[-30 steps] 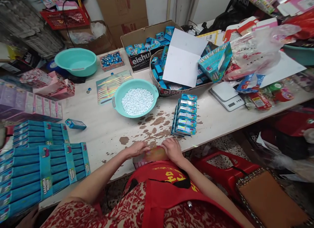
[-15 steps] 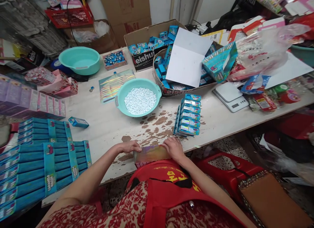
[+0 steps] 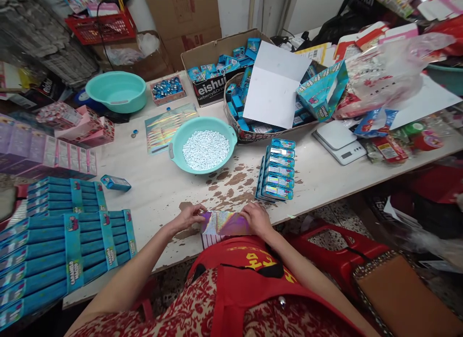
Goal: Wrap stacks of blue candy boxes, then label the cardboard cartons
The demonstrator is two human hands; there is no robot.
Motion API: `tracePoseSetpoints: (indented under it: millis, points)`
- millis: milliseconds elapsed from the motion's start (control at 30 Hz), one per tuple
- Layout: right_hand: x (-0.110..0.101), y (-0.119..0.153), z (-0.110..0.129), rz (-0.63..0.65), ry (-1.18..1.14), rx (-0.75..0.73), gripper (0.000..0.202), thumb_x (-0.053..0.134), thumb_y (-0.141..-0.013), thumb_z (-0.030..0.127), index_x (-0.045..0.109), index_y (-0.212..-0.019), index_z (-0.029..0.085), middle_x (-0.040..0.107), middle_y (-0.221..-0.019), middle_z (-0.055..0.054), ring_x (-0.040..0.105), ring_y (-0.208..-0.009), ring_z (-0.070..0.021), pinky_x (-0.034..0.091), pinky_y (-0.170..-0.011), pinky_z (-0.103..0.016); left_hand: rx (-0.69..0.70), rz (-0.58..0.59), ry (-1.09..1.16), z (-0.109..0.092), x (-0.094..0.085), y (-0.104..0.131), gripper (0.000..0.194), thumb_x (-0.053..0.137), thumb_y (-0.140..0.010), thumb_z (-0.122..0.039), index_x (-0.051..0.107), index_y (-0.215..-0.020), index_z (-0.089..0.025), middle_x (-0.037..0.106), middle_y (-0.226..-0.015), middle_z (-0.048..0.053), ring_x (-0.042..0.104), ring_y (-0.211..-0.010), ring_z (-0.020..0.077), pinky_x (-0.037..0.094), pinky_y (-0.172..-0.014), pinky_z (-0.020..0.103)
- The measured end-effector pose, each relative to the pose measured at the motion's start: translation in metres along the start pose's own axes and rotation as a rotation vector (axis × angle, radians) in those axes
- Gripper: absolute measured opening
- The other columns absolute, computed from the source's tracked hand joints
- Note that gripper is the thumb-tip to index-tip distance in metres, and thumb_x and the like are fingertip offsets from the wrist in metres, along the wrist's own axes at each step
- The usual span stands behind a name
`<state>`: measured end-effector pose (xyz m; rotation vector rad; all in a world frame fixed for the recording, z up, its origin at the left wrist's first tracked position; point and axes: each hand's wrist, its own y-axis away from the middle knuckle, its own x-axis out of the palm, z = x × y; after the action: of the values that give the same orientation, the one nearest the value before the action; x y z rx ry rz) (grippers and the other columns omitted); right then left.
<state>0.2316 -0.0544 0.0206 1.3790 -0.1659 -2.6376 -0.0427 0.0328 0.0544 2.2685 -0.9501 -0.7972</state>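
A shiny holographic sheet point(image 3: 224, 223), purple and silver, lies at the table's front edge against the red apron. My left hand point(image 3: 190, 216) pinches its left far corner between thumb and fingers. At the opposite end, my right hand point(image 3: 256, 217) grips the sheet's right far corner, fingers curled over it. A striped white and dark strip shows under the sheet's near left side; what it belongs to is hidden by the apron. Just beyond my right hand stands a row of blue candy boxes point(image 3: 278, 170). Farther off is a turquoise bowl point(image 3: 172, 156) of small white candies point(image 3: 206, 150).
Stacked blue display boxes point(image 3: 87, 240) fill the left side. A single blue box point(image 3: 115, 182) lies near them. Behind stand an empty turquoise basin point(image 3: 115, 93), cartons of blue boxes point(image 3: 231, 57) and a white paper sheet point(image 3: 275, 86). A scale point(image 3: 340, 141) sits right, above a red stool point(image 3: 325, 240).
My left hand has shifted slightly up at the sheet's corner. The sheet has tilted, and its sheen turned from dull yellowish to purple and silver. My right hand stays at its end.
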Motion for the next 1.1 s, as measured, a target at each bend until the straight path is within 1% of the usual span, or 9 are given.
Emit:
tracePoseSetpoints:
  millis: [100, 233, 367, 667, 767, 867, 933, 1033, 1100]
  points:
    - [0.001, 0.0, -0.001, 0.011, -0.01, 0.014, 0.018, 0.055, -0.088, 0.03, 0.065, -0.076, 0.022, 0.064, -0.086, -0.004, 0.053, -0.085, -0.0199, 0.036, -0.073, -0.029, -0.008, -0.096, 0.006, 0.01, 0.01, -0.003, 0.03, 0.063, -0.065, -0.039, 0.059, -0.083, -0.016, 0.051, -0.062, -0.003, 0.05, -0.06, 0.0123, 0.039, -0.058, 0.023]
    - [0.002, 0.0, -0.002, 0.012, -0.012, 0.015, 0.018, 0.056, -0.088, 0.029, 0.064, -0.075, 0.022, 0.064, -0.085, -0.004, 0.054, -0.085, -0.0197, 0.036, -0.073, -0.029, -0.007, -0.162, 0.07, 0.014, 0.012, -0.004, 0.032, 0.063, -0.063, -0.04, 0.058, -0.084, -0.016, 0.049, -0.059, -0.004, 0.049, -0.058, 0.0121, 0.039, -0.059, 0.024]
    - [0.004, 0.0, -0.002, -0.008, -0.027, 0.004, 0.017, 0.056, -0.088, 0.029, 0.065, -0.075, 0.022, 0.064, -0.084, -0.004, 0.054, -0.084, -0.0199, 0.036, -0.072, -0.029, -0.066, -0.139, 0.054, 0.01, 0.008, -0.002, 0.032, 0.061, -0.062, -0.045, 0.06, -0.073, -0.015, 0.059, -0.069, 0.002, 0.054, -0.07, 0.0161, 0.04, -0.067, 0.026]
    - [0.003, -0.012, -0.01, 0.046, -0.133, -0.118, 0.013, 0.06, -0.086, 0.028, 0.067, -0.076, 0.022, 0.063, -0.08, -0.004, 0.053, -0.084, -0.0199, 0.039, -0.072, -0.029, -0.077, -0.054, -0.226, 0.012, -0.001, 0.01, 0.041, 0.046, -0.073, -0.054, 0.053, -0.063, -0.015, 0.05, -0.058, -0.001, 0.044, -0.06, 0.0133, 0.033, -0.058, 0.025]
    - [0.006, -0.013, -0.012, 0.058, -0.194, -0.136, 0.013, 0.061, -0.085, 0.026, 0.067, -0.074, 0.022, 0.062, -0.078, -0.004, 0.053, -0.082, -0.0196, 0.039, -0.07, -0.029, -0.08, 0.001, -0.257, 0.011, -0.003, 0.016, 0.046, 0.043, -0.076, -0.058, 0.057, -0.066, -0.015, 0.054, -0.062, 0.001, 0.048, -0.063, 0.0152, 0.036, -0.061, 0.026]
    - [0.013, -0.012, -0.009, 0.057, -0.235, -0.123, 0.012, 0.061, -0.084, 0.023, 0.066, -0.074, 0.021, 0.061, -0.078, -0.003, 0.054, -0.082, -0.0194, 0.039, -0.071, -0.029, 0.048, -0.065, -0.324, 0.001, 0.008, 0.015, 0.046, 0.047, -0.078, -0.056, 0.065, -0.091, -0.016, 0.064, -0.094, 0.007, 0.055, -0.088, 0.0211, 0.04, -0.076, 0.027]
    - [0.016, -0.012, -0.008, 0.063, -0.243, -0.115, 0.013, 0.06, -0.085, 0.023, 0.066, -0.073, 0.021, 0.061, -0.078, -0.004, 0.054, -0.082, -0.0193, 0.039, -0.072, -0.029, 0.12, -0.077, -0.415, -0.005, 0.021, 0.011, 0.042, 0.049, -0.081, -0.052, 0.064, -0.101, -0.019, 0.065, -0.103, 0.008, 0.056, -0.094, 0.0214, 0.039, -0.079, 0.027]
    - [0.018, -0.012, -0.01, 0.072, -0.258, -0.111, 0.014, 0.06, -0.085, 0.023, 0.066, -0.072, 0.021, 0.062, -0.078, -0.004, 0.054, -0.082, -0.0198, 0.039, -0.073, -0.03, 0.1, -0.014, -0.561, -0.005, 0.04, 0.002, 0.036, 0.041, -0.087, -0.044, 0.066, -0.085, -0.019, 0.066, -0.081, 0.006, 0.057, -0.074, 0.0177, 0.036, -0.066, 0.024]
    - [0.017, -0.012, -0.015, 0.083, -0.278, -0.115, 0.01, 0.064, -0.082, 0.024, 0.066, -0.073, 0.021, 0.062, -0.079, -0.004, 0.054, -0.084, -0.0199, 0.04, -0.074, -0.03, 0.081, 0.007, -0.598, 0.002, 0.045, 0.0, 0.039, 0.036, -0.089, -0.043, 0.063, -0.076, -0.018, 0.061, -0.07, 0.004, 0.052, -0.064, 0.0158, 0.031, -0.059, 0.023]
